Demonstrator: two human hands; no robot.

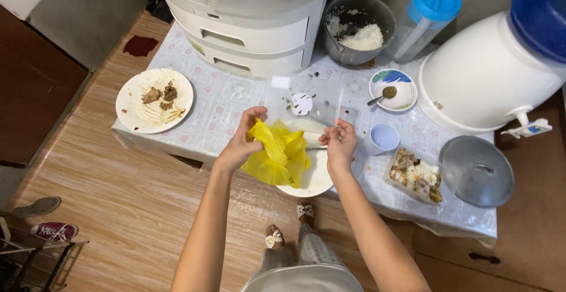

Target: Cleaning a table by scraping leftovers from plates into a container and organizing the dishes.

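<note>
My left hand grips the upper edge of a crumpled yellow plastic bag, which hangs over a white plate at the table's near edge. My right hand pinches the rim of a clear plastic bag held up in front of me; a thin utensil handle shows by its fingers. The yellow bag hides most of the plate.
On the patterned tablecloth stand a dirty plate with food scraps, a pot of rice, a small dish with a spoon, a pale cup, a food container, a metal lid, a water dispenser, a blue-capped jug and white drawers.
</note>
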